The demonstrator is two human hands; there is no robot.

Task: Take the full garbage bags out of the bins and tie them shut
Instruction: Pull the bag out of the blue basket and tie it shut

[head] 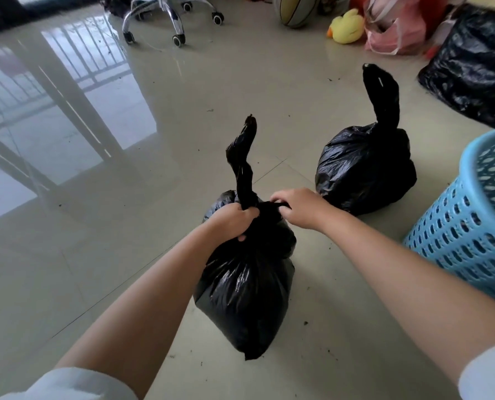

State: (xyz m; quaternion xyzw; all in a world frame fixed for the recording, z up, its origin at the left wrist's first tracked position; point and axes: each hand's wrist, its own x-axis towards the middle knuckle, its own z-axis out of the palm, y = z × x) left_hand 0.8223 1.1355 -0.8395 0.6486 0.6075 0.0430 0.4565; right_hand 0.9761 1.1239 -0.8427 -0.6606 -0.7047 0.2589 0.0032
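Where the near bag sits: black garbage bag [244,295] on the tiled floor [154,111], between the forearms.
Left hand [234,220]: clenched around its gathered neck.
Right hand [296,207]: pinching a black strip at the knot; fingertips hidden.
Second garbage bag [364,168]: just beyond, twisted tail upright.
Blue perforated bin [471,220]: cut off at right, contents unseen.
Sleeves: white, cropped by the frame.

I see open floor [102,255] left of the near bag [246,290]; to the right, a tied bag [364,171] and blue basket [471,226] crowd the way.
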